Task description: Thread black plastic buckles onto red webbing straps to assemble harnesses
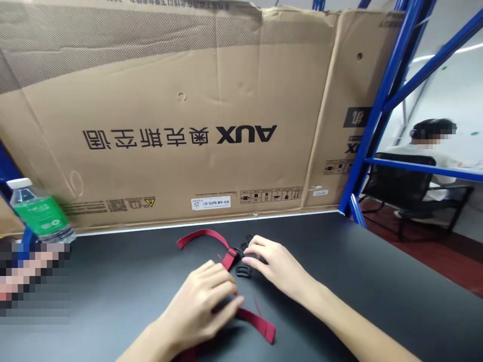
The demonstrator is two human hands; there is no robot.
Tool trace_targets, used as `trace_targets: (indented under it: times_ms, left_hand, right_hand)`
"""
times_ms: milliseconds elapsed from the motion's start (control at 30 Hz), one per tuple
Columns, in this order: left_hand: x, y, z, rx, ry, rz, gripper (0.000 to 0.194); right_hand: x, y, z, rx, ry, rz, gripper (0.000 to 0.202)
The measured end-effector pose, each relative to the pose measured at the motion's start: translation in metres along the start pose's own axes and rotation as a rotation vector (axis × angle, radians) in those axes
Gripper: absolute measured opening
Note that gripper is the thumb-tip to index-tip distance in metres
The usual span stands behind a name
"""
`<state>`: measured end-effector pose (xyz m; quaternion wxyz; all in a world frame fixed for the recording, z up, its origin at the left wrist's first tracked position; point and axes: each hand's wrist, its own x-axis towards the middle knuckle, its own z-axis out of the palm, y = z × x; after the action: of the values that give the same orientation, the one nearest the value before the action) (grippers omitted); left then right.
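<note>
My left hand (206, 301) is closed low over a red webbing strap (260, 324), whose cut end pokes out to the right of the thumb. Beyond that hand, another stretch of red strap (206, 234) curves across the table and runs through a black plastic slider buckle (232, 253). My right hand (273, 259) reaches in from the right, thumb and forefinger apart, with its fingertips beside the black buckles. A loose black buckle (243, 272) lies just below its thumb. More small black pieces (249, 238) are partly hidden behind its fingers.
A large cardboard box panel (181, 166) stands along the back of the black table (124, 281). At the left is a water bottle (41, 211) with a green label. Blue rack posts (372, 136) rise at the right; past them a person (426, 146) sits in a black chair.
</note>
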<state>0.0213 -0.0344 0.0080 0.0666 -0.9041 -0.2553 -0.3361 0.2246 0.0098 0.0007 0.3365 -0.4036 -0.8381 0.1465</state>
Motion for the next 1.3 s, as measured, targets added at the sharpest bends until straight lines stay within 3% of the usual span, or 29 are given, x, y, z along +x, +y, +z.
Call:
trace_targets:
  times_ms: [67, 133, 233, 300, 400, 467, 567, 667, 800, 1100, 1300]
  left_hand:
    - [-0.002, 0.006, 0.008, 0.001, -0.150, 0.082, 0.022]
    - [-0.005, 0.009, 0.015, 0.063, -0.201, 0.102, 0.015]
    - [-0.008, 0.008, 0.018, 0.168, -0.258, 0.113, 0.024]
    - [-0.011, 0.006, 0.017, 0.195, -0.323, 0.033, 0.022]
    - [-0.012, 0.004, 0.015, 0.154, -0.421, -0.243, 0.018]
    - [-0.012, 0.004, 0.012, 0.071, -0.390, -0.404, 0.017]
    - [-0.008, 0.008, 0.008, -0.123, -0.247, -0.535, 0.017]
    - [-0.006, 0.010, 0.007, -0.211, -0.224, -0.582, 0.025]
    - [-0.011, 0.007, 0.014, -0.005, -0.213, -0.538, 0.024]
    - [-0.023, -0.003, 0.026, 0.356, -0.257, -0.469, 0.026]
    - [-0.022, -0.001, 0.026, 0.313, -0.303, -0.523, 0.028]
  right_hand:
    - [0.000, 0.004, 0.001, -0.041, -0.079, 0.069, 0.010]
    - [-0.001, 0.005, 0.006, -0.027, -0.130, 0.093, 0.008]
    - [-0.003, 0.005, 0.011, 0.083, -0.124, 0.115, 0.006]
    - [-0.002, 0.005, 0.012, 0.201, -0.110, 0.168, 0.007]
    - [0.002, 0.006, 0.011, 0.474, -0.077, 0.289, 0.010]
    - [0.005, 0.005, 0.011, 0.702, -0.062, 0.363, 0.022]
    - [0.006, -0.002, 0.012, 0.971, -0.013, 0.426, 0.041]
    - [0.004, -0.011, 0.012, 1.151, 0.053, 0.493, 0.045]
    - [0.000, -0.024, 0.012, 1.343, 0.018, 0.587, 0.042]
    - [-0.012, -0.042, 0.031, 1.375, -0.043, 0.551, 0.044]
    - [-0.016, -0.044, 0.041, 1.336, -0.064, 0.526, 0.052]
